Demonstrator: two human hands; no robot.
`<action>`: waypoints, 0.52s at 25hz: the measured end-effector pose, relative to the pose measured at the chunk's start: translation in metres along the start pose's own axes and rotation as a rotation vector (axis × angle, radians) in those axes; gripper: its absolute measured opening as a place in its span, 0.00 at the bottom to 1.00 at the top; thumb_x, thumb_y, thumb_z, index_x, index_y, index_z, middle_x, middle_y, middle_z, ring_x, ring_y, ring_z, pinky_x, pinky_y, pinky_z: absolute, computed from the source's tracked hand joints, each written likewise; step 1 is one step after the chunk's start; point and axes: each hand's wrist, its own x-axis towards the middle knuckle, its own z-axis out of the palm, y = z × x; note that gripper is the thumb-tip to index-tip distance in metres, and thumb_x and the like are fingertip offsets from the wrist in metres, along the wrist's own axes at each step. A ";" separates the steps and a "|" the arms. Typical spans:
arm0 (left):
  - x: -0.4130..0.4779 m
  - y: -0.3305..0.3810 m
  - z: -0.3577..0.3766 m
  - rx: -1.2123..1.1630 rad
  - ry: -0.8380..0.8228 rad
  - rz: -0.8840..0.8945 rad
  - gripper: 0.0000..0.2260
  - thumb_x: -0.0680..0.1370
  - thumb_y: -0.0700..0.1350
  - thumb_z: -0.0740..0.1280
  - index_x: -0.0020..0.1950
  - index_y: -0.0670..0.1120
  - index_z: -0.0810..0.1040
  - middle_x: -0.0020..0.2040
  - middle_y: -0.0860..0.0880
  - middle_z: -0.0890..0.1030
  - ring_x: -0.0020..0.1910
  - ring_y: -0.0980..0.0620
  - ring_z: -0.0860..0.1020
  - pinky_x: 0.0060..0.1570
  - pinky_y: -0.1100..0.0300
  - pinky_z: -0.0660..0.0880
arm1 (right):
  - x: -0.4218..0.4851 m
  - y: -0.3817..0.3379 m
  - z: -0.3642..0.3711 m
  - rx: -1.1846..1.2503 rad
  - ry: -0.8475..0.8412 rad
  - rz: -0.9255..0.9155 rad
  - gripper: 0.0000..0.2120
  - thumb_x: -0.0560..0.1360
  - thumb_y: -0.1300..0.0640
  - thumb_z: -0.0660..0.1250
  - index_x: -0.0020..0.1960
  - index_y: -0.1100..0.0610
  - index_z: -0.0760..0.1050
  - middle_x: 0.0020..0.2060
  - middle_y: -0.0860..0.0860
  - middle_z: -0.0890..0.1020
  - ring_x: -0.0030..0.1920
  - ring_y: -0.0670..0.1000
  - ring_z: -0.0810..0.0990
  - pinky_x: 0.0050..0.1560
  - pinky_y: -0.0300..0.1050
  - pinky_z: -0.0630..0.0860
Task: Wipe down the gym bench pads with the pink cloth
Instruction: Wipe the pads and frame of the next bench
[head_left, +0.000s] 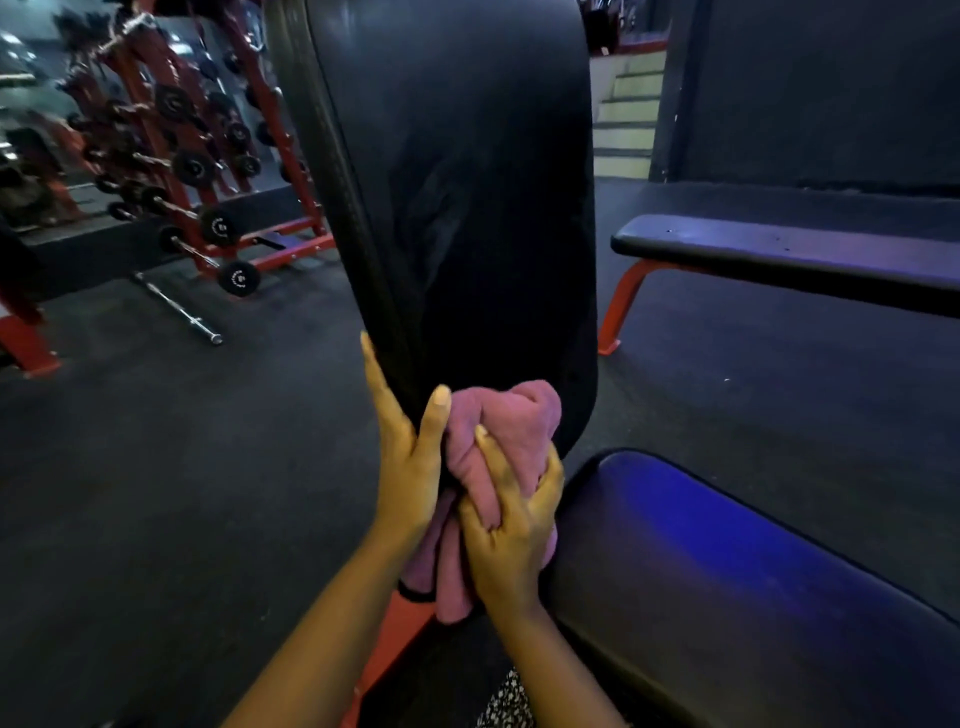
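Fingers (485, 451) of right hand (511, 525) curled tight round bunched pink fabric cloth (514, 410), wad pushed onto the bottom end of upright black vinyl back pad (467, 208). Cloth tail hangs below the knuckles, next to red steel frame (395, 639). Left hand (408, 467) is just left of them: fingers straight and together along the pad's side edge, thumb on its front face, edge pinched between. Black vinyl seat pad (727, 571) sits close right of the right fingers; cloth doesn't appear to touch it.

Risks, my read:
- cloth is balled, so the contact patch is small; strokes up the pad likely leave missed strips.
- hanging tail could snag in the gap under the fingers or drag on the frame and pick up grime.
- wad sweeping left hits the left thumb.
- pad stands steep; a hard push without the left-hand brace may shift it.

Well beyond the fingers: second black flat bench (779, 254) right, red barbell rack (208, 171) left, steel barbell (176, 306) on the floor. Trip hazard when moving round.
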 end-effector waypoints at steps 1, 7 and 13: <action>-0.007 -0.006 0.001 -0.027 -0.009 -0.037 0.36 0.74 0.65 0.59 0.75 0.58 0.43 0.72 0.68 0.51 0.72 0.68 0.55 0.69 0.71 0.57 | -0.005 0.002 0.001 0.008 0.002 0.011 0.20 0.73 0.66 0.68 0.63 0.55 0.74 0.65 0.26 0.58 0.62 0.33 0.66 0.60 0.38 0.71; -0.007 -0.016 0.005 0.078 0.034 -0.056 0.40 0.68 0.70 0.61 0.72 0.61 0.42 0.76 0.60 0.50 0.73 0.67 0.53 0.67 0.75 0.56 | 0.021 0.037 -0.004 0.046 -0.046 0.049 0.22 0.76 0.56 0.60 0.69 0.41 0.66 0.68 0.44 0.69 0.69 0.49 0.67 0.70 0.48 0.63; -0.007 -0.022 0.002 0.125 -0.003 -0.082 0.38 0.67 0.71 0.62 0.67 0.73 0.40 0.77 0.59 0.46 0.75 0.61 0.50 0.68 0.67 0.56 | 0.093 0.101 -0.019 -0.374 0.137 0.552 0.07 0.77 0.43 0.59 0.49 0.41 0.75 0.41 0.39 0.76 0.48 0.42 0.77 0.43 0.26 0.68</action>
